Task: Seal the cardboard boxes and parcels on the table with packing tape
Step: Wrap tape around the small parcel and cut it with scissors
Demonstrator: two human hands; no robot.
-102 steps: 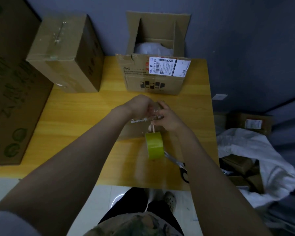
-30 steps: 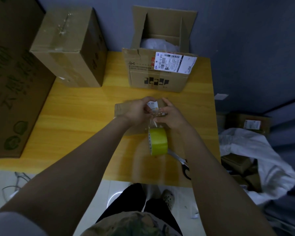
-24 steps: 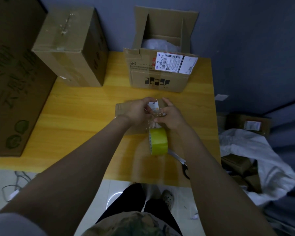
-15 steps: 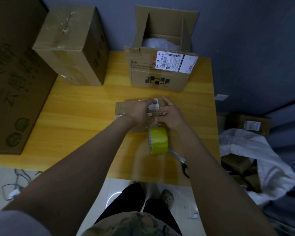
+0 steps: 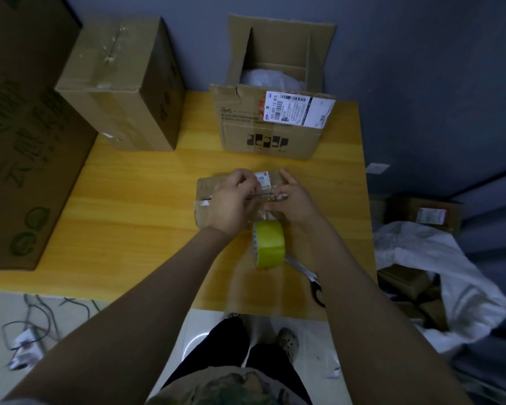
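One pair of scissors [image 5: 307, 276] lies near the table's [image 5: 135, 206] front edge, partly hidden by my right forearm. One yellow-green tape roll [image 5: 268, 244] is on edge just beyond. My left hand [image 5: 234, 200] and right hand [image 5: 297, 200], fingers curled, each pinch an end of one strip of tape [image 5: 268, 195] stretched over one small parcel [image 5: 208, 197], which they partly cover. Three boxes stand behind: large printed box [image 5: 21, 141], taped box [image 5: 120, 83], open box [image 5: 272, 127].

Numbers on two labels
The white paper label [image 5: 300, 111] on the open brown cardboard box [image 5: 269, 141], upper middle of the frame, says "502-602-12 815". The small white sticker [image 5: 262, 177] on the flat brown parcel [image 5: 208, 185] starts "50".
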